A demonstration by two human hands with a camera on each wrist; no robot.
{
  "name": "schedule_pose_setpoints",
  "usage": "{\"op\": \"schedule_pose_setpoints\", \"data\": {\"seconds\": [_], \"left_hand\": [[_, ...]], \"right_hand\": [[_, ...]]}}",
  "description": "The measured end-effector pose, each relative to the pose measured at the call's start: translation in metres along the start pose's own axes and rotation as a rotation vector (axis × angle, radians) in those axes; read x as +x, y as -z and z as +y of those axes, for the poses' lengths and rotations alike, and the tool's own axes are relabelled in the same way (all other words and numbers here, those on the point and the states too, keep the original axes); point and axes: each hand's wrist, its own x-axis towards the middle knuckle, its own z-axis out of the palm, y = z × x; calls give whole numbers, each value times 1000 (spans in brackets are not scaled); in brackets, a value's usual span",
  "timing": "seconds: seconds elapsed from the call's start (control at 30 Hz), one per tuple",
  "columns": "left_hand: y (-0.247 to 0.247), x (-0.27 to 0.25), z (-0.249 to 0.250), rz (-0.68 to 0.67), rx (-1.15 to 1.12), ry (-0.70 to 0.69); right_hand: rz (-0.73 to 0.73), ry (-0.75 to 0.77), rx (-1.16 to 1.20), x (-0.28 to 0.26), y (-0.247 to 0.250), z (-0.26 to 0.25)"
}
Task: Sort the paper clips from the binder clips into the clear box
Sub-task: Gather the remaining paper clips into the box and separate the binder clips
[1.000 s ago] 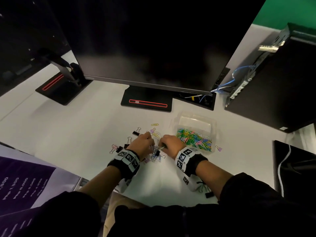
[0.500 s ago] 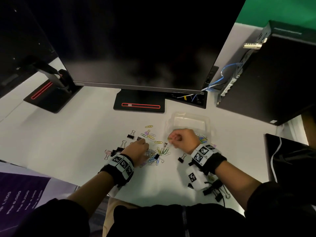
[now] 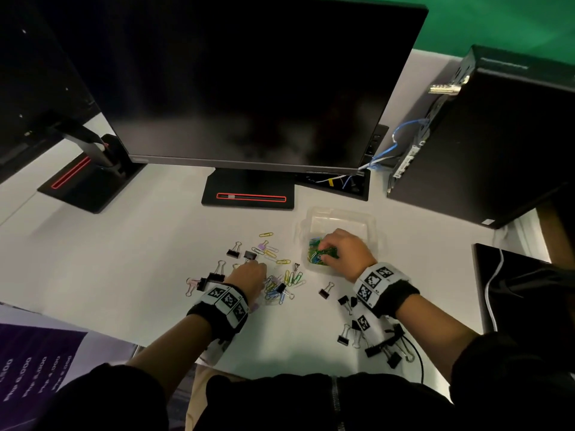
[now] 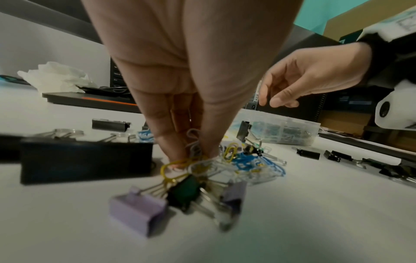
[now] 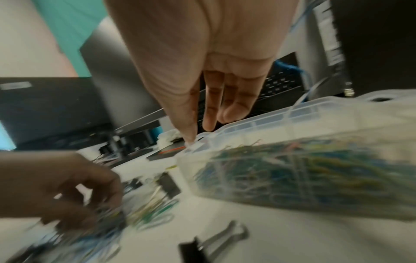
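Two hands split the work: near the desk's point(image 3: 93, 275) front edge, the left hand point(image 3: 249, 276) pinches paper clips point(image 4: 195, 160) from the mixed pile, while farther right the right hand point(image 3: 345, 253), fingers loosely spread, hovers over the clear box point(image 3: 370, 222).

Light: dim room, desk point(image 3: 93, 275) lit from above, soft shadows under the forearms.
Glare: faint on the monitor point(image 3: 249, 88).
Blur: right wrist view smeared; left wrist foreground soft.
Distortion: wide-angle bending at edges.
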Motion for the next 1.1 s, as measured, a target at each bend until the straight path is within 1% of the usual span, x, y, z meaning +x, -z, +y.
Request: {"op": "schedule_pose_setpoints", "data": {"seconds": [0.07,0.13,0.27,0.33,0.37,0.43,0.53,0.6,0.73,0.77,0.83,0.9,0.97,1.03,1.1], "left_hand": [[-1,0,2,-6,19,2],[-2,-2,4,-12,67,7],[-5,-5,6,-30,141,-2],[-4,-6,7,-33,180,-9],[-4,-6,7,-29,191,-12],[-4,-7,7,-38,182,4],[-4,-8,7,-46,205,-23],[-4,-8,7,-52,215,-28],[-4,-9,6,-43,196,-35],[-4,-8,5,-35,171,-32],[-1,-8,7,-10,52,24],[7,-8,10,32,-61,77],[15,-5,11,47,-150,75],[24,-3,15,45,-255,28],[34,-1,22,84,-335,-19]], "right_hand": [[-63,141,-81,-2,-12,-14],[-125,238,-194,-1,-23,-25],[-277,276,-508,6,-35,-39],[-305,278,-618,8,-38,-39],[-313,267,-632,9,-39,-38],[-301,245,-552,8,-39,-33],[-233,203,-324,-2,-32,-28],[-215,178,-235,-15,-27,-24],[-350,131,-205,-44,-27,-9],[-385,104,-210,-49,-28,-5],[-437,67,-205,-55,-31,3],[-442,44,-207,-56,-32,7],[-406,25,-184,-56,-31,6],[-340,37,-152,-51,-31,3],[-268,65,-126,-46,-32,-2]]}}
